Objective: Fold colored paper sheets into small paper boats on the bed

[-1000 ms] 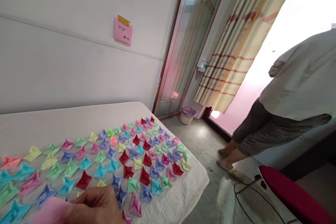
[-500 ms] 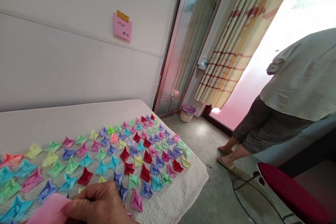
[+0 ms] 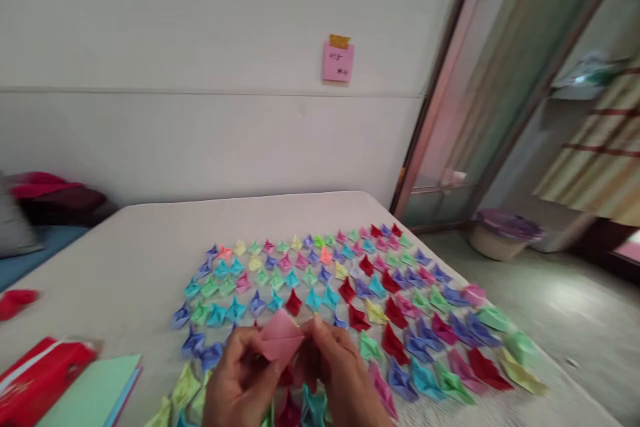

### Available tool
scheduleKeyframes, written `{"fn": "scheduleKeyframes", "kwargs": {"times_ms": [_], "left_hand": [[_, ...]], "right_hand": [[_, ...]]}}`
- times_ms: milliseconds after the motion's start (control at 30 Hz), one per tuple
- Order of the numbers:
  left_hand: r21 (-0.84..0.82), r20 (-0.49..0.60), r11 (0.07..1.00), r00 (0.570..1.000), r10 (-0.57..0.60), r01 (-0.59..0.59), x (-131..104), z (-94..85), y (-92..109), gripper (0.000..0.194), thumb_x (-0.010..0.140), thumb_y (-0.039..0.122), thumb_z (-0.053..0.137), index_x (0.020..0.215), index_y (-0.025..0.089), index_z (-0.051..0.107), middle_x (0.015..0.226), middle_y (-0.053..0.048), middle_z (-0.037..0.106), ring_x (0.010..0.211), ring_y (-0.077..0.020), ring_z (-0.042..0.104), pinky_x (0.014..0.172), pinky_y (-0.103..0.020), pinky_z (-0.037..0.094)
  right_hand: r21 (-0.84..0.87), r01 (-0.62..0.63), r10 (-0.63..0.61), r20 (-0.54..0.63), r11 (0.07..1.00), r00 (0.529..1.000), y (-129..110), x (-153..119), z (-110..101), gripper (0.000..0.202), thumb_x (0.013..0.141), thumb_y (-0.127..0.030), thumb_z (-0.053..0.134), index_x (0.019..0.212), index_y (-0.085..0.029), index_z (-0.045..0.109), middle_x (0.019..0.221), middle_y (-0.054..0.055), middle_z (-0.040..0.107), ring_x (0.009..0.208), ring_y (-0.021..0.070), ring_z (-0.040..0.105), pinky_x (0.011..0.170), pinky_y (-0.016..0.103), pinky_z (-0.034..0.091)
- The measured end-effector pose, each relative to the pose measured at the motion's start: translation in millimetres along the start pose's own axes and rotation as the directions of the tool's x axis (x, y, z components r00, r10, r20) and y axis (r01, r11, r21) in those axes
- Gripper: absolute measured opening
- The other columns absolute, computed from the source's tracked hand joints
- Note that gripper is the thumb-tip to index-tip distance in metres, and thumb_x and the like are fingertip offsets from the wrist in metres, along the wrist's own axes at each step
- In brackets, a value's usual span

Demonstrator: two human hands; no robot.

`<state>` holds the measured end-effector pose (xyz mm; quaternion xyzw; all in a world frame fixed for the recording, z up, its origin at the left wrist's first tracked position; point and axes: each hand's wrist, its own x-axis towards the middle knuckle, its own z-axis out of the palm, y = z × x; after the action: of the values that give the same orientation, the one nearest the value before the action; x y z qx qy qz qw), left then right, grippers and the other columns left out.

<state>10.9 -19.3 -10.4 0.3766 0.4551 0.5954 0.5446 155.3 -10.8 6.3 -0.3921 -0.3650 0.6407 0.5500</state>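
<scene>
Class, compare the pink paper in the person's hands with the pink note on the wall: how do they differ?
The pink paper is folded with angled creases; the pink note hangs flat. The paper is pinched between the left hand and right hand; the note hangs under a yellow strip and bears blurred writing. Both are pink.

The counter [image 3: 150,240] is stretching away toward the wall, its pale top showing bare along the far edge and toward the far left corner. A white textured cloth [image 3: 525,407] is lying over its right part, reaching to the right edge. Rows of small folded paper shapes [image 3: 360,280] in blue, green, red, pink, yellow and purple are sitting on it, running from the middle of the counter toward the far right corner and along the right edge. Near the left edge a stack of coloured paper sheets [image 3: 95,390], green on top, is lying just beside a red packet [image 3: 40,377]. Further along the left edge a small red scrap [image 3: 15,300] is resting alone.
</scene>
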Motion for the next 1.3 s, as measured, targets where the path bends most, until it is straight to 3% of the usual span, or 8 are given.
{"fn": "scheduleKeyframes", "kwargs": {"times_ms": [133, 333, 467, 633, 800, 1000, 1167, 1300], "left_hand": [[-0.023, 0.046, 1.000, 0.999, -0.010, 0.011, -5, 23.7, 28, 0.033, 0.065, 0.032, 0.086, 0.072, 0.021, 0.056, 0.065, 0.002, 0.070, 0.060, -0.0166, 0.066, 0.057, -0.025, 0.052], [-0.106, 0.092, 0.994, 0.996, 0.002, 0.008, -8, 23.9, 19, 0.033, 0.066, 0.029, 0.086, 0.069, 0.021, 0.054, 0.064, 0.004, 0.066, 0.060, -0.0128, 0.061, 0.056, -0.020, 0.048], [-0.157, 0.149, 0.988, 0.988, 0.029, -0.005, -9, 29.4, 17, 0.026, 0.070, 0.026, 0.083, 0.077, 0.023, 0.059, 0.071, 0.002, 0.071, 0.067, -0.0142, 0.067, 0.061, -0.021, 0.051], [-0.180, 0.103, 0.984, 0.995, 0.007, 0.012, -6, 27.1, 12, 0.039, 0.064, 0.026, 0.087, 0.094, 0.024, 0.062, 0.084, 0.000, 0.072, 0.078, -0.0177, 0.069, 0.070, -0.026, 0.053], [0.054, 0.134, 0.997, 0.989, -0.056, 0.049, -3, 16.3, 11, 0.030, 0.077, 0.044, 0.074, 0.072, 0.016, 0.062, 0.060, 0.001, 0.060, 0.058, -0.0128, 0.054, 0.055, -0.021, 0.043], [0.195, 0.057, 0.980, 0.997, -0.053, 0.040, -5, 10.0, 15, 0.040, 0.081, 0.048, 0.067, 0.058, 0.016, 0.060, 0.052, 0.002, 0.055, 0.052, -0.0117, 0.046, 0.050, -0.021, 0.036], [-0.019, 0.047, 0.991, 0.990, -0.132, 0.133, -2, 5.4, 7, 0.034, 0.076, 0.044, 0.074, 0.060, 0.016, 0.062, 0.054, 0.003, 0.053, 0.053, -0.0119, 0.046, 0.051, -0.021, 0.038], [-0.058, 0.047, 0.989, 0.990, -0.133, 0.135, 1, 8.1, 3, 0.037, 0.076, 0.048, 0.074, 0.061, 0.017, 0.061, 0.055, 0.002, 0.054, 0.055, -0.0122, 0.048, 0.051, -0.020, 0.039]], "right_hand": [[-0.076, 0.026, -0.024, 0.017, 0.997, 1.000, -7, -1, -1, 0.054, 0.091, -0.053, 0.052, 0.056, -0.015, 0.067, 0.046, 0.000, 0.058, 0.043, 0.0097, 0.044, 0.045, 0.024, 0.026], [-0.036, -0.084, 0.086, 0.033, 0.996, 0.996, -8, 0, 5, 0.028, 0.063, -0.041, 0.084, 0.061, -0.015, 0.074, 0.045, -0.007, 0.044, 0.043, 0.0069, 0.029, 0.044, 0.024, 0.017], [-0.021, -0.089, 0.089, 0.004, 0.996, 0.996, -1, 1, 6, 0.019, 0.064, -0.030, 0.082, 0.056, -0.016, 0.074, 0.046, -0.008, 0.038, 0.047, 0.0074, 0.023, 0.046, 0.025, 0.018], [0.054, -0.055, 0.057, -0.033, 0.997, 0.998, 1, 0, 5, 0.014, 0.064, -0.027, 0.080, 0.060, -0.015, 0.075, 0.051, -0.006, 0.042, 0.051, 0.0088, 0.030, 0.050, 0.024, 0.027], [0.066, -0.066, 0.067, -0.013, 0.996, 0.998, -2, -3, 8, 0.024, 0.064, -0.032, 0.083, 0.051, -0.016, 0.070, 0.044, -0.009, 0.032, 0.045, 0.0059, 0.016, 0.045, 0.023, 0.022], [0.108, -0.111, 0.111, 0.007, 0.988, 0.994, 4, -3, 10, 0.025, 0.061, -0.033, 0.087, 0.057, -0.013, 0.072, 0.047, -0.006, 0.046, 0.045, 0.0056, 0.029, 0.046, 0.022, 0.022], [0.139, -0.151, 0.148, 0.032, 0.979, 0.988, 13, 0, 6, 0.025, 0.059, -0.033, 0.088, 0.062, -0.011, 0.075, 0.053, -0.002, 0.056, 0.049, 0.0081, 0.043, 0.051, 0.021, 0.032], [0.064, -0.106, 0.106, 0.006, 0.992, 0.994, 18, 3, 2, 0.028, 0.064, -0.036, 0.085, 0.061, -0.012, 0.073, 0.052, -0.004, 0.049, 0.050, 0.0079, 0.038, 0.050, 0.022, 0.029]]}}
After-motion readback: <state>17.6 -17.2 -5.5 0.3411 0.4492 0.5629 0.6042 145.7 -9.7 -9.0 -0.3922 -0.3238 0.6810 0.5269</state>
